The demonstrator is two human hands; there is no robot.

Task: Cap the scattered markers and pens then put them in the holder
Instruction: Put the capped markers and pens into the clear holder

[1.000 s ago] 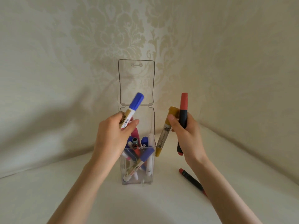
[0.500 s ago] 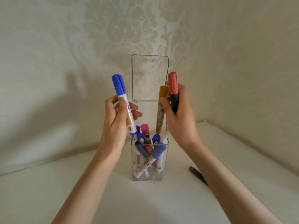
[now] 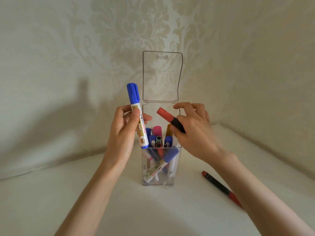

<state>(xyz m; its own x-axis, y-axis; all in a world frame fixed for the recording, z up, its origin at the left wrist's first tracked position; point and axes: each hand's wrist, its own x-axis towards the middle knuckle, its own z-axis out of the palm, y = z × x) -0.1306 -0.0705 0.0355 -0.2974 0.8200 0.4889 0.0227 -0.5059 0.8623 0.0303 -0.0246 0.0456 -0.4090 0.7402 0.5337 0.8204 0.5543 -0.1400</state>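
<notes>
Left hand: curled round blue-capped marker, upright, cap on top, just left of holder mouth.
Right hand: apart from left, gripping red-capped black marker, tilted, cap up-left, above holder.
Clear holder: lid open, upright; crowded with capped pens.
Second red-and-black marker: flat on white surface, right of holder.
</notes>
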